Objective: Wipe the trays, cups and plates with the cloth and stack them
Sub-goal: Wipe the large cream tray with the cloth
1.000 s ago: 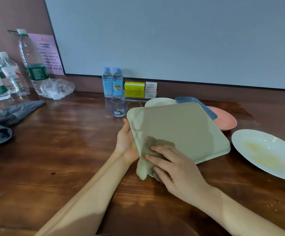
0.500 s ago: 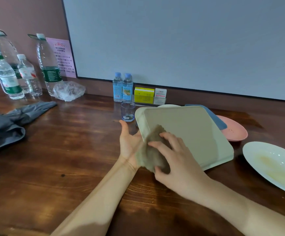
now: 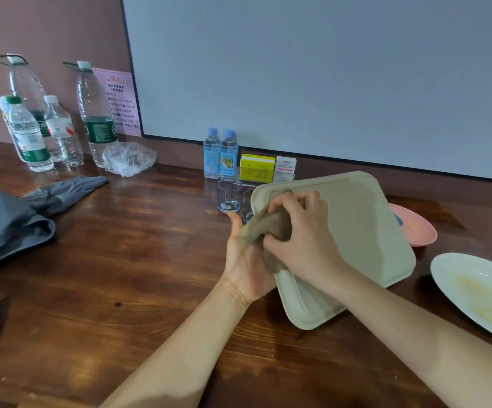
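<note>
Against tray (image 3: 359, 231), right fingers (image 3: 312, 201) around cloth (image 3: 264, 228)

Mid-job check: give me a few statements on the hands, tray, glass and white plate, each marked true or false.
1. The right hand grips the cloth against the tray. True.
2. The tray lies flat on the table. False: it is tilted, and the left hand holds its left edge.
3. The white plate is clean. False: a yellowish smear shows in it.
4. The glass stands upright beyond the left hand. True.
</note>
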A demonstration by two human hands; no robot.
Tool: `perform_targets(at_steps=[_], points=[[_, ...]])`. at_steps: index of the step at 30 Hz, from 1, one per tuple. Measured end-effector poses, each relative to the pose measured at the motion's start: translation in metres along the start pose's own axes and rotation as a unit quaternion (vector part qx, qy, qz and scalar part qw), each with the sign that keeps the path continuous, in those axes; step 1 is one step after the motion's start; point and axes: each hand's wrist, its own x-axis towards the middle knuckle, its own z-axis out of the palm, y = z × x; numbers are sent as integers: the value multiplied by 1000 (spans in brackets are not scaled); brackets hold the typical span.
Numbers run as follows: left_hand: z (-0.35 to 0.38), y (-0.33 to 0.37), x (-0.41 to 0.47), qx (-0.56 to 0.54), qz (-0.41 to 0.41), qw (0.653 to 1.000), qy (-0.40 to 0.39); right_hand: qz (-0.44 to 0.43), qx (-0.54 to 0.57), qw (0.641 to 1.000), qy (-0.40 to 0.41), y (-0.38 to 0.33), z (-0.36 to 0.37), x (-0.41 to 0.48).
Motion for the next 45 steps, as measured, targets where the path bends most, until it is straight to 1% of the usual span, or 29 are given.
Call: perform_targets(at_steps=[2, 5, 7, 9, 11, 13, 16, 19, 23, 25, 28, 31, 33, 35, 37, 41, 44, 45], points=[[1, -2, 2, -18, 6, 1000, 12, -11, -7, 999, 42, -6, 4, 19], [5, -4, -3, -9, 4, 1000, 5, -3, -23, 996, 86, -9, 8, 45], [6, -3, -4, 17, 12, 1000, 4, 14, -8, 996, 89, -8, 9, 56], [9, -3, -7, 50, 17, 998, -22, 24, 13, 997, 73, -7, 8, 59], [11, -1, -9, 55, 11, 997, -62, 20, 40, 998, 47, -7, 3, 58], [13, 1, -12, 54, 15, 994, -93, -9, 65, 997, 27, -8, -6, 56], [17, 4, -14, 80, 54, 992, -85, -57, 85, 995, 9, -11, -21, 54], [24, 4, -13, 128, 93, 985, -67, -112, 50, 992, -3, -17, -28, 49], [34, 0, -11, 190, 160, 969, -6, -191, -24, 981, 2, -13, -31, 39], [44, 4, -14, 204, 181, 962, -2, -210, -50, 976, 12, -7, -38, 39], [53, 18, -18, 226, 148, 963, -6, -188, -48, 980, 31, 5, -55, 48], [57, 33, -29, 239, 120, 964, 6, -125, -66, 988, 68, 33, -79, 58], [59, 41, -35, 251, 125, 960, 8, -89, -95, 988, 79, 52, -93, 60], [67, 43, -38, 260, 132, 956, 11, -84, -131, 983, 95, 57, -101, 56], [74, 40, -36, 271, 141, 952, 20, -111, -124, 980, 108, 41, -98, 53], [92, 33, -35, 283, 165, 945, 13, -205, -94, 968, 107, -10, -87, 40], [101, 31, -39, 271, 185, 945, 13, -278, -78, 953, 95, -22, -85, 36], [102, 31, -40, 276, 188, 943, 12, -287, -72, 951, 91, -21, -87, 35]])
